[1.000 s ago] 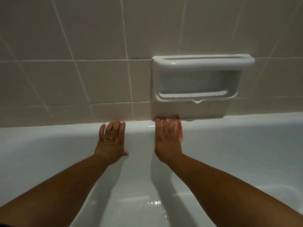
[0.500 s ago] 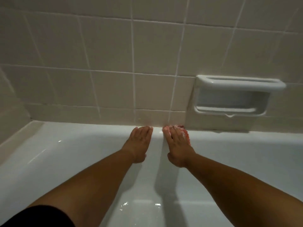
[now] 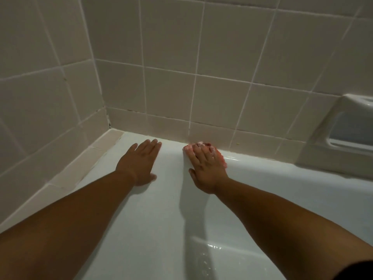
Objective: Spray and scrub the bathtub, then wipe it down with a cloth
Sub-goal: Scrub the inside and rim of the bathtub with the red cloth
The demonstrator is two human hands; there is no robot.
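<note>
The white bathtub (image 3: 262, 178) fills the lower half of the view, its far wall rising to a rim below the tiled wall. My right hand (image 3: 205, 166) lies flat with straight fingers on a pink soapy scrubber (image 3: 221, 157), pressing it against the tub's far wall just under the rim. Only the scrubber's edge shows beside and above my fingers. My left hand (image 3: 141, 160) rests flat and open on the tub wall, a hand's width to the left of the scrubber, holding nothing.
Beige tiled walls (image 3: 181, 77) meet in a corner at the left, behind the tub's end ledge (image 3: 96, 150). A white ceramic soap dish (image 3: 347, 134) is set in the wall at the right edge. Water glistens on the tub floor (image 3: 210, 253).
Both hands and the scrubber have slid left along the tub's far wall, away from under the soap dish toward the corner. The view has turned left with them.
</note>
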